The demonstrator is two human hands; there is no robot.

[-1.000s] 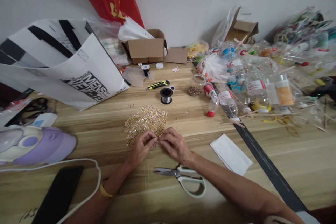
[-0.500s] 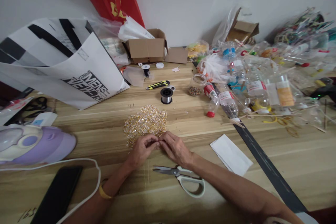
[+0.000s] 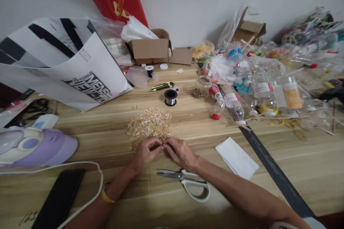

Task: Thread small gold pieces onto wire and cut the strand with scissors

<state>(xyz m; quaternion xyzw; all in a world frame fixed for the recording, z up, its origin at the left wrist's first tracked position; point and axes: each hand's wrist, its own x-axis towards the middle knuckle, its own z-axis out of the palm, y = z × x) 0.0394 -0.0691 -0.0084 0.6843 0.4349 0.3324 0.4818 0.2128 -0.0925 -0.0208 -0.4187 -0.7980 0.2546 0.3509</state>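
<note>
upper centre: two spools [image 3: 170,101]; centre: one glittery heap [image 3: 149,124]; lower centre: one scissors [image 3: 179,175]. left hand [image 3: 145,154], right hand [image 3: 182,153]: fingertips pinched (contents unclear).

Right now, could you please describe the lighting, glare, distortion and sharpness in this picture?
Head view: soft, fairly even light; head view: small bright glints on the golden pile; head view: the white bag looks stretched towards the edge, probably lens distortion; head view: detail between the left hand and right hand is too small to make out.

Left hand [image 3: 147,153] and right hand [image 3: 181,152] meet beside a glittering gold heap [image 3: 150,123].
</note>
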